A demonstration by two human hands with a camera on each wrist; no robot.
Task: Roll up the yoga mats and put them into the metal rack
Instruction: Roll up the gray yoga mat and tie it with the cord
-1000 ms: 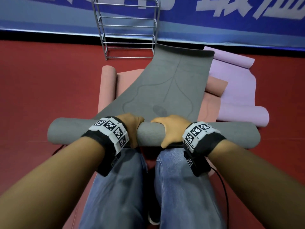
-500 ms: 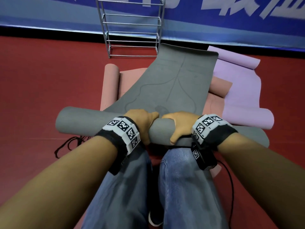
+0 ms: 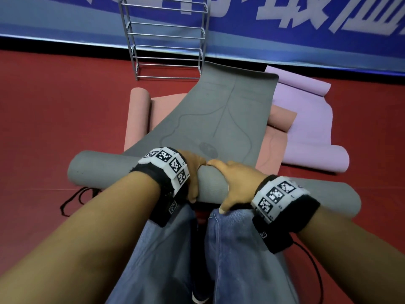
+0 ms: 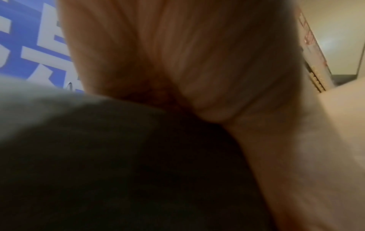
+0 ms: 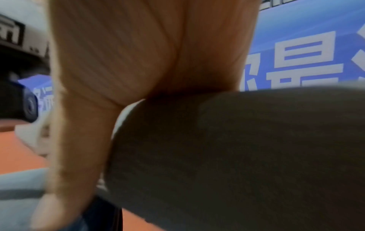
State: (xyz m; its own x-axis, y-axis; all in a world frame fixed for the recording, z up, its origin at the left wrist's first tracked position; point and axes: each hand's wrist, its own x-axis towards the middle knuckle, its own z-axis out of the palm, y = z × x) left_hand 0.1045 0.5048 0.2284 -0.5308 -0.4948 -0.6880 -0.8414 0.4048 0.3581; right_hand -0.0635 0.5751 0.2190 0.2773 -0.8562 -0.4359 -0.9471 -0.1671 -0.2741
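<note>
Head view alone shows left hand and right hand, each grip clamped on grey mat.

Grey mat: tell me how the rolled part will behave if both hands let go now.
The grey mat is only part rolled, so the roll would probably spring open. Being round, it may also roll on the red floor. It looks soft: left hand and right hand grip it.
</note>
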